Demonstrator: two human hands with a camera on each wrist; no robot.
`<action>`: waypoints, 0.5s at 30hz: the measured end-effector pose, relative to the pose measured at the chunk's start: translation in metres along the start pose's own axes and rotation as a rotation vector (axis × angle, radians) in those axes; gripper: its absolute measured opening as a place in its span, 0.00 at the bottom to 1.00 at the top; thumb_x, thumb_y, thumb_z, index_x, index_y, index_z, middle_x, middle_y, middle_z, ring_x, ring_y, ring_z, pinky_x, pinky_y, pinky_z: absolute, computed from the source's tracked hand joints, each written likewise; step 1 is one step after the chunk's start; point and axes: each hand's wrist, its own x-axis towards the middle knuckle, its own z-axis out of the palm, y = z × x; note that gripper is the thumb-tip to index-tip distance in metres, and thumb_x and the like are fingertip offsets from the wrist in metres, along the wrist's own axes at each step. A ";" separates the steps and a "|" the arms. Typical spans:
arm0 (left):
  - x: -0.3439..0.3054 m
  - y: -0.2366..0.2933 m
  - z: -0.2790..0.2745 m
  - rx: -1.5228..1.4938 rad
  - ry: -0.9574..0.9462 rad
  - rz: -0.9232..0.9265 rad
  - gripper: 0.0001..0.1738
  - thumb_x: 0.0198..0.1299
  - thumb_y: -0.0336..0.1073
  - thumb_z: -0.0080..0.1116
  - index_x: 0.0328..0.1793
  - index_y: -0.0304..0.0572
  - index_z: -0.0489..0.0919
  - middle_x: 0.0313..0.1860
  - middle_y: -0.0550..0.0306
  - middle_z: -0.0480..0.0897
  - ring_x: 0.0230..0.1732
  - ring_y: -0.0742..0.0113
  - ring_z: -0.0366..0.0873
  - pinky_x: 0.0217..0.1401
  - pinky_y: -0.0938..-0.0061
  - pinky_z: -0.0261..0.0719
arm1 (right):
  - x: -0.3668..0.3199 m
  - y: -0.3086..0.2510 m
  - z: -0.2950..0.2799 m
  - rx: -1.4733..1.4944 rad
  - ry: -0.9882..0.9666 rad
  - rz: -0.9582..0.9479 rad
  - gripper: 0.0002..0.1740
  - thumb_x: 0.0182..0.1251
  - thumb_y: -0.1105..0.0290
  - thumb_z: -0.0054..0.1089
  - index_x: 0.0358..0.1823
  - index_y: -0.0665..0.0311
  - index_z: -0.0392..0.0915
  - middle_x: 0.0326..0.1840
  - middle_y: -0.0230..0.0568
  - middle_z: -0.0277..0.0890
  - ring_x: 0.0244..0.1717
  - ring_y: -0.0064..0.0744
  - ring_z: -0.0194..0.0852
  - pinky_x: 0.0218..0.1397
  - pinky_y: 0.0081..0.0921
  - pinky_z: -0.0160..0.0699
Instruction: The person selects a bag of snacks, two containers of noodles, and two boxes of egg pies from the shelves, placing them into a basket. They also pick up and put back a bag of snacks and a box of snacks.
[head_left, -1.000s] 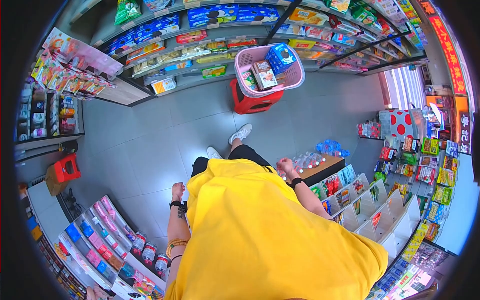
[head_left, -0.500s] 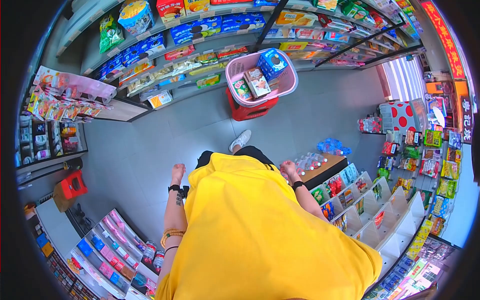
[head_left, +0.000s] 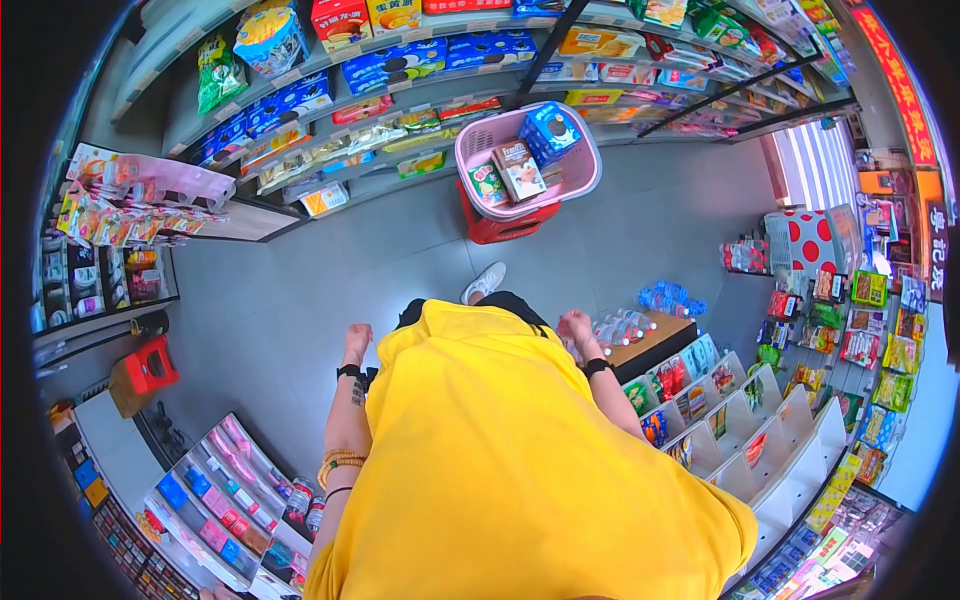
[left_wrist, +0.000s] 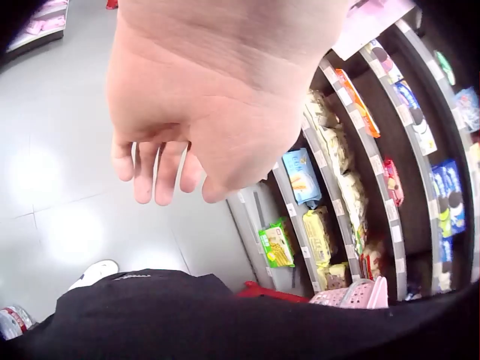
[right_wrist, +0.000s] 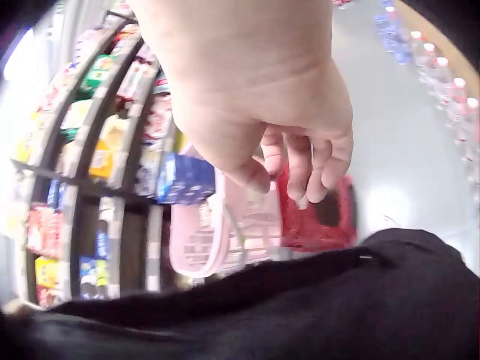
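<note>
My left hand hangs beside the yellow shirt with its fingers loosely curled and nothing in it. In the left wrist view its palm and fingertips show over the grey floor. On the other side, my right hand hangs near the hip, likewise holding nothing; the right wrist view shows its fingers loosely bent. Ahead, a pink basket sits on a red stool, out of reach of both hands. Inside lie a blue box, a brown-and-white carton and a green-and-white pack.
Shelves of boxed and bagged snacks curve across the front. White divided bins and bottles on the floor flank my right side. Behind on the left are a slanted display rack and a red container.
The view has shifted, bringing more of the upper shelves into sight. My left hand has swung slightly forward, and one of the two shoes has gone out of view. The basket's contents look unchanged.
</note>
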 end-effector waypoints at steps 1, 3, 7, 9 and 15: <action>-0.006 -0.002 -0.002 0.025 -0.001 -0.030 0.12 0.64 0.37 0.58 0.48 0.38 0.81 0.32 0.59 0.83 0.29 0.69 0.78 0.32 0.72 0.75 | 0.001 -0.024 0.004 -0.005 -0.058 -0.078 0.02 0.67 0.73 0.58 0.36 0.61 0.76 0.28 0.34 0.79 0.24 0.24 0.75 0.26 0.21 0.72; -0.023 -0.002 -0.007 0.083 -0.005 -0.090 0.12 0.64 0.38 0.57 0.47 0.39 0.81 0.32 0.60 0.83 0.29 0.69 0.78 0.29 0.73 0.73 | -0.015 -0.092 0.020 0.003 -0.176 -0.236 0.05 0.70 0.69 0.59 0.38 0.61 0.75 0.31 0.37 0.81 0.29 0.25 0.78 0.33 0.21 0.75; -0.012 -0.057 -0.019 0.067 -0.052 -0.116 0.13 0.64 0.41 0.57 0.47 0.43 0.82 0.32 0.62 0.82 0.29 0.71 0.79 0.27 0.73 0.70 | -0.154 -0.283 0.074 0.262 -0.710 -0.557 0.16 0.74 0.52 0.57 0.39 0.57 0.73 0.45 0.49 0.84 0.45 0.30 0.76 0.53 0.29 0.73; 0.018 -0.098 -0.033 0.058 -0.153 -0.134 0.13 0.63 0.42 0.57 0.47 0.44 0.82 0.32 0.62 0.82 0.30 0.71 0.79 0.27 0.73 0.70 | -0.232 -0.348 0.090 0.326 -1.001 -0.793 0.19 0.75 0.47 0.55 0.38 0.56 0.72 0.48 0.53 0.83 0.48 0.38 0.73 0.52 0.31 0.70; -0.028 -0.046 -0.034 0.138 -0.010 -0.117 0.15 0.65 0.44 0.58 0.51 0.45 0.80 0.35 0.63 0.84 0.33 0.71 0.80 0.30 0.73 0.71 | -0.378 -0.415 0.112 -0.007 -1.521 -1.513 0.20 0.74 0.46 0.58 0.36 0.55 0.74 0.50 0.53 0.82 0.49 0.43 0.72 0.47 0.34 0.70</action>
